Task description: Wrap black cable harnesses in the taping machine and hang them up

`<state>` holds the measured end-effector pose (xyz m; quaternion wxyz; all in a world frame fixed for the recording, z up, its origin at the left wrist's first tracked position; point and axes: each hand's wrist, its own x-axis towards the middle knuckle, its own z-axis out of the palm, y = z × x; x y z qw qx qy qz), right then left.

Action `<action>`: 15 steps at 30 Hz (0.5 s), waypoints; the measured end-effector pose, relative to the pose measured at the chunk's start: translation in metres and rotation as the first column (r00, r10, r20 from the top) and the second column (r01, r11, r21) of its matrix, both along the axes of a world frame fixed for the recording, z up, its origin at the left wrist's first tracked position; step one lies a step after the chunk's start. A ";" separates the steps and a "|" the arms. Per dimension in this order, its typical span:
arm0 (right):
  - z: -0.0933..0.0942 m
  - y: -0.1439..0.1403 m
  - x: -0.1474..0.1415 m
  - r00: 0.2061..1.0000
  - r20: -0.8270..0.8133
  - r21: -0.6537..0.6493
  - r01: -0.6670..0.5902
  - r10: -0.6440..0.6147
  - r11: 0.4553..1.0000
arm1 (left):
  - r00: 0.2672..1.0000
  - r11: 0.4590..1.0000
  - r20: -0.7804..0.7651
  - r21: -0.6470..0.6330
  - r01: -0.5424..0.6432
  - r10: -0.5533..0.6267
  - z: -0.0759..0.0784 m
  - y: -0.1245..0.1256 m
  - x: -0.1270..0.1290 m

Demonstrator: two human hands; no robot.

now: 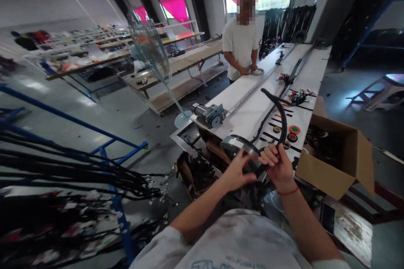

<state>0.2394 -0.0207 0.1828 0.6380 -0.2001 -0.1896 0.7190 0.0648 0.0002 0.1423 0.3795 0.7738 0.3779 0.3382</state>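
Note:
My right hand (278, 166) is closed around a thick black cable bundle (282, 119), which arches up from my fingers and bends left over the white table (241, 122). Just to the left, my left hand (238, 171) has its thumb and fingers apart, close to the lower part of the bundle. Whether its fingertips touch the cables is hard to see. Behind my left fingers, at the table's near end, is a round grey disc (235, 145). Several tape rolls (292, 137), orange, green and dark, lie on the table right of the bundle.
A cardboard box (334, 155) stands at the right. A motor (208, 114) sits on the table's left corner, beside a standing fan (151, 46). Black cables hang on a blue rack (121, 214) at left. A co-worker (241, 42) in white stands across the table.

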 end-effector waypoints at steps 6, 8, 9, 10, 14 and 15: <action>0.082 0.037 0.037 -0.191 -0.967 0.203 -0.181 0.169 0.962 | 0.935 0.940 -0.314 -0.338 0.053 -0.166 -0.123 -0.083 -0.068; 0.102 0.037 0.047 -0.848 -0.520 0.413 -0.142 0.105 0.899 | 0.966 0.936 -0.259 -0.339 -0.095 0.004 -0.129 -0.091 -0.071; 0.111 0.035 0.048 -0.984 -0.180 0.511 -0.076 0.019 0.856 | 0.975 0.934 -0.206 -0.325 -0.147 0.082 -0.123 -0.091 -0.066; 0.119 0.032 0.047 -0.989 0.121 0.579 0.005 -0.080 0.816 | 0.981 0.936 -0.141 -0.308 -0.173 0.135 -0.115 -0.088 -0.057; 0.137 0.015 0.030 -0.743 0.619 0.601 0.238 -0.256 0.763 | 0.995 0.968 0.049 -0.241 -0.069 0.083 -0.085 -0.065 -0.008; 0.140 0.012 0.028 -0.741 0.651 0.555 0.314 -0.167 0.770 | 0.997 0.968 0.053 -0.249 -0.040 0.055 -0.085 -0.063 0.000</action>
